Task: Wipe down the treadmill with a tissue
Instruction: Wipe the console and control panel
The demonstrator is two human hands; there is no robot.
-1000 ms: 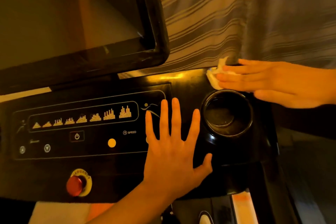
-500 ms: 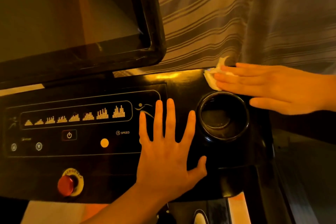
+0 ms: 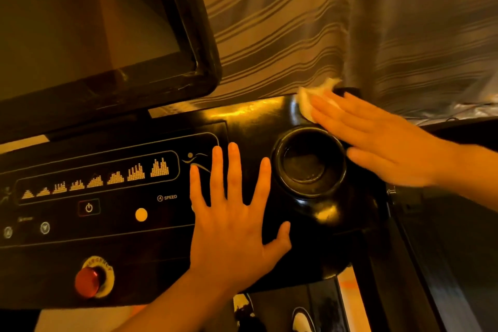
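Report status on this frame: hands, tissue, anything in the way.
Left hand flat on treadmill console, fingers spread. Right hand flat, pressing tissue on console's far edge beside curtain. Cup holder close by, not blocking.

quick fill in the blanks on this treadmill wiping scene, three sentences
1. The right hand presses a white ____ onto the far edge of the console.
2. The left hand lies flat on the console, its fingers ____.
3. The emergency stop knob at the console's near edge is coloured ____.
Missing words: tissue; spread; red.
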